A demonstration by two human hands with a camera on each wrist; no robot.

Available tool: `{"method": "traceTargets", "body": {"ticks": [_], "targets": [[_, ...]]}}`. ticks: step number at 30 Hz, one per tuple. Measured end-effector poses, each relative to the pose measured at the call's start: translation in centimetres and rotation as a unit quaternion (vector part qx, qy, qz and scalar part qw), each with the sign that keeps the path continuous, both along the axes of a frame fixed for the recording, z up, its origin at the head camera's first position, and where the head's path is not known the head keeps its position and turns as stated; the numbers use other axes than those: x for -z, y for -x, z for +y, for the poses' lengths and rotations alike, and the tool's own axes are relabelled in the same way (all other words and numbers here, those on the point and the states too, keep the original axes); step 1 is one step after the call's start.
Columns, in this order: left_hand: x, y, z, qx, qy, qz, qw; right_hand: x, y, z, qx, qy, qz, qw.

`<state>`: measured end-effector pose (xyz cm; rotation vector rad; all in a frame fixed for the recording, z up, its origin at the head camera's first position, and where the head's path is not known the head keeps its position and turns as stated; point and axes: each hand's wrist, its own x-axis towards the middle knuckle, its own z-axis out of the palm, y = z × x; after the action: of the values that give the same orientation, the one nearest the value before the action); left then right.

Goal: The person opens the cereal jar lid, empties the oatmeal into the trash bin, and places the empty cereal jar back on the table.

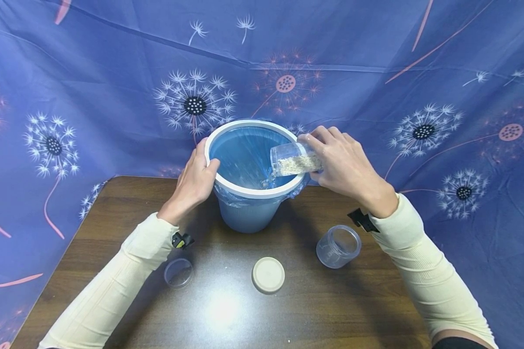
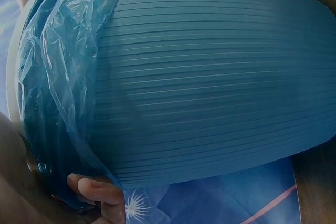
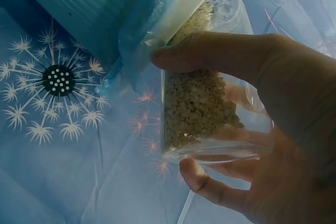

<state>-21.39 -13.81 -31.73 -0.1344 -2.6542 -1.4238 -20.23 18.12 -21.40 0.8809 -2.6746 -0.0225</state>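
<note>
A blue ribbed trash bin [image 1: 249, 213] with a white rim and a blue plastic liner [image 2: 68, 51] stands at the back of the table. My left hand [image 1: 196, 177] grips its rim on the left side, thumb over the top and fingers outside against the liner. In my right hand [image 1: 342, 162] is a clear jar [image 3: 252, 145], held tipped nearly on its side with its mouth over the bin's right rim. Pale coarse granules [image 3: 197, 103] lie along the jar's lower side, and some bits show at its mouth against the liner.
Nearer on the wooden table [image 1: 332, 310] are a second clear jar [image 1: 338, 247] at right, a cream round lid [image 1: 268, 275] in the middle and a clear round lid [image 1: 178, 273] by the left forearm. A blue dandelion-print cloth [image 1: 113, 87] hangs behind the table.
</note>
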Motion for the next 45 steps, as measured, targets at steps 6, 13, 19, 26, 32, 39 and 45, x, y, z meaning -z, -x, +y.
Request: {"method": "traceTargets", "body": {"ticks": [6, 13, 19, 26, 32, 39, 45], "targets": [[0.01, -0.02, -0.02, 0.000, 0.000, 0.001, 1.0000, 0.03, 0.03, 0.01, -0.001, -0.001, 0.005, 1.0000], [0.00, -0.06, -0.01, 0.001, -0.001, 0.001, 1.0000, 0.05, -0.06, 0.06, -0.002, 0.000, 0.005, 1.0000], [0.00, -0.06, -0.02, 0.001, 0.000, 0.002, 1.0000, 0.01, -0.05, 0.02, -0.001, -0.002, 0.003, 1.0000], [0.04, -0.06, -0.01, 0.002, -0.002, 0.003, 1.0000, -0.03, -0.13, 0.03, -0.001, -0.002, 0.001, 1.0000], [0.02, -0.04, -0.01, 0.002, -0.003, 0.005, 1.0000, -0.06, -0.15, 0.02, -0.002, -0.004, 0.004, 1.0000], [0.00, -0.07, 0.00, 0.002, -0.001, 0.003, 1.0000, -0.07, -0.13, -0.02, -0.003, -0.006, 0.005, 1.0000], [0.01, -0.07, -0.02, 0.002, -0.002, 0.003, 1.0000, -0.07, -0.13, 0.02, -0.005, -0.006, 0.005, 1.0000]]}}
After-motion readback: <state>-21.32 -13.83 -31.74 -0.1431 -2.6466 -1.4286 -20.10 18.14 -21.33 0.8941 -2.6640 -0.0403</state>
